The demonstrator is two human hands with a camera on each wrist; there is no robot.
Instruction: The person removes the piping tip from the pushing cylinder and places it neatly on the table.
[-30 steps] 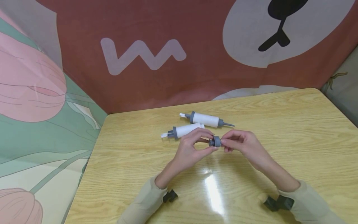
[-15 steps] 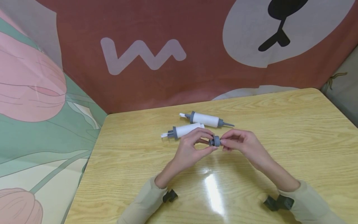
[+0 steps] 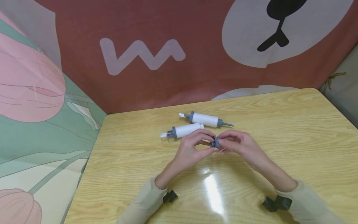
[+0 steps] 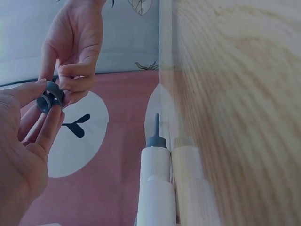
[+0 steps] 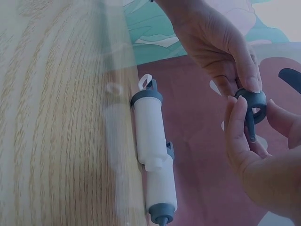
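Note:
Between both hands, above the table, is a grey nozzle cap (image 3: pixel 217 142) with a wide ring and a hollow end, seen in the left wrist view. Its thin tip (image 5: pixel 250 126) shows in the right wrist view. My left hand (image 3: pixel 191 151) pinches the cap from the left with thumb and fingertips. From the right, my right hand (image 3: pixel 246 147) has thumb and fingers round the ring, the tip lying along its fingers. Just behind lies a white tube with a grey collar (image 3: pixel 186 130), its narrow white neck bare. Part of the cap is hidden by fingers.
A second white tube (image 3: pixel 205 119) lies farther back, with a grey collar at one end and a grey nozzle (image 3: pixel 226 124) at the other. Both rest on the wooden table (image 3: pixel 134 152). Patterned cloth (image 3: pixel 167 90) hangs behind the table's far edge.
My right hand has moved left, from the cap's tip end onto its ring, close to the left fingers. The left hand stays nearly still, and both tubes lie as before.

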